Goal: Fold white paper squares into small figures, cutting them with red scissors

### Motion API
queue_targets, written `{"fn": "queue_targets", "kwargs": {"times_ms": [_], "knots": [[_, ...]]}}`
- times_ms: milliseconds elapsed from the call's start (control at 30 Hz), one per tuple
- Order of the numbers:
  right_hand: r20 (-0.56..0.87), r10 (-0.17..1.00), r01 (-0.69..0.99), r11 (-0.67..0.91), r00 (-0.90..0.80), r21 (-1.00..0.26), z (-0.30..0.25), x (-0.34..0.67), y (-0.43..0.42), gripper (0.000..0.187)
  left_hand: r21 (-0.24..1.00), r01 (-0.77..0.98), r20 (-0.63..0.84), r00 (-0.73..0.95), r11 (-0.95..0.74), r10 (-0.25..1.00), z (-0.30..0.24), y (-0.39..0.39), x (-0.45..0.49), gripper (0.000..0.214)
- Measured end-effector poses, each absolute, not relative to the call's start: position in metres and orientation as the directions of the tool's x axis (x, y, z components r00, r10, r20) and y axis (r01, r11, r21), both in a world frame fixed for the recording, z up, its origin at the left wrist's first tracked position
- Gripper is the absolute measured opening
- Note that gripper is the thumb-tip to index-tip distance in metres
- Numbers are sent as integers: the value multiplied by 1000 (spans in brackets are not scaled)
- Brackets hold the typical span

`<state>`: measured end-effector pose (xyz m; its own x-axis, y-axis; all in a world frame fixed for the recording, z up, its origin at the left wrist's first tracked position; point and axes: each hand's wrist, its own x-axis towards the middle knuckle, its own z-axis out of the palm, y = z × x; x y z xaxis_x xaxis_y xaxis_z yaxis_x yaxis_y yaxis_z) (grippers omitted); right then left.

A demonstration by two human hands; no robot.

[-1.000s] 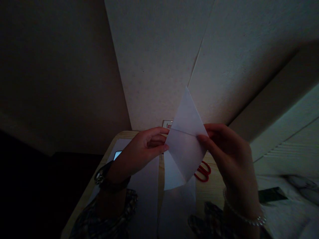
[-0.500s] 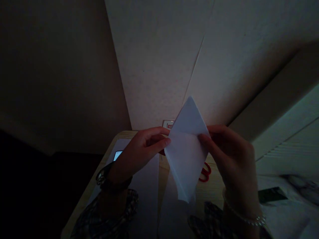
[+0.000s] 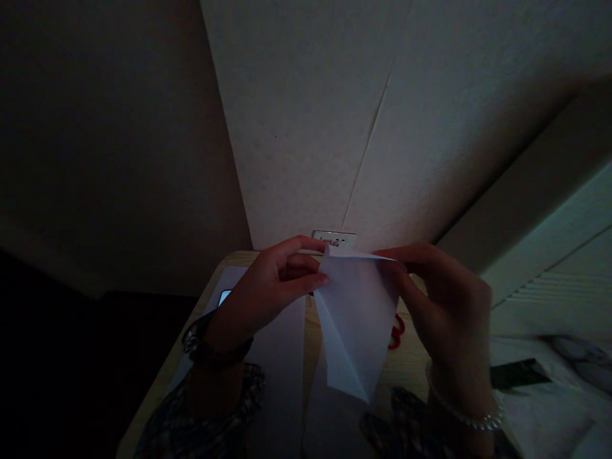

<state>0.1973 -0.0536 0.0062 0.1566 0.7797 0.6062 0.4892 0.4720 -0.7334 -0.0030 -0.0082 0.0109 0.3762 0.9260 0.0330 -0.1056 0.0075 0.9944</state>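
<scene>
Between my two hands a folded sheet of white paper [image 3: 356,312] is held up above the table, its top edge creased almost straight across and its lower part hanging loose. My left hand [image 3: 282,274] pinches the paper's upper left corner between thumb and fingers. At the upper right corner, my right hand [image 3: 437,293] grips the paper with thumb and forefinger. Behind the paper, red-handled scissors [image 3: 396,331] lie on the table, mostly hidden.
White sheets [image 3: 280,382] lie on the wooden table [image 3: 313,331]. A phone with a lit screen [image 3: 224,297] shows beside my left wrist. A wall socket [image 3: 348,241] sits behind the table. To the right is a dark green flat item [image 3: 521,374] on pale fabric.
The paper's pointed top has folded down out of sight, leaving a level upper edge. The lower part has swung and opened out slightly. Both hands keep their hold.
</scene>
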Motion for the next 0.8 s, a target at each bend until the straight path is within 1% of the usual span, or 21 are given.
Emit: {"fn": "queue_targets", "kwargs": {"times_ms": [67, 200, 300, 433, 567, 600, 700, 800], "knots": [[616, 771, 494, 478, 159, -726, 5, 198, -54, 18, 993, -117, 50, 386, -5, 921, 10, -9, -5, 35], [656, 744, 505, 520, 129, -689, 2, 201, -56, 23, 985, -172, 94, 406, -25, 909, 10, -11, -7, 35], [688, 717, 536, 539, 112, -650, 0, 205, -55, 21, 982, -185, 102, 426, -23, 899, 11, -13, -7, 27], [780, 625, 601, 615, 23, -510, -3, 211, -51, 23, 975, -224, 112, 441, -12, 890, 9, -13, -6, 17], [803, 595, 605, 656, -45, -452, -3, 213, -51, 32, 974, -219, 141, 350, -65, 926, 6, -11, -4, 7], [810, 583, 614, 662, -61, -430, -3, 212, -52, 33, 971, -226, 146, 333, -72, 931, 5, -10, -3, 7], [834, 542, 641, 677, -102, -362, -1, 212, -53, 35, 959, -273, 158, 309, -72, 938, 6, -8, -1, 24], [844, 519, 647, 693, -139, -319, 0, 211, -53, 38, 950, -304, 158, 296, -64, 942, 6, -7, 1, 25]]}}
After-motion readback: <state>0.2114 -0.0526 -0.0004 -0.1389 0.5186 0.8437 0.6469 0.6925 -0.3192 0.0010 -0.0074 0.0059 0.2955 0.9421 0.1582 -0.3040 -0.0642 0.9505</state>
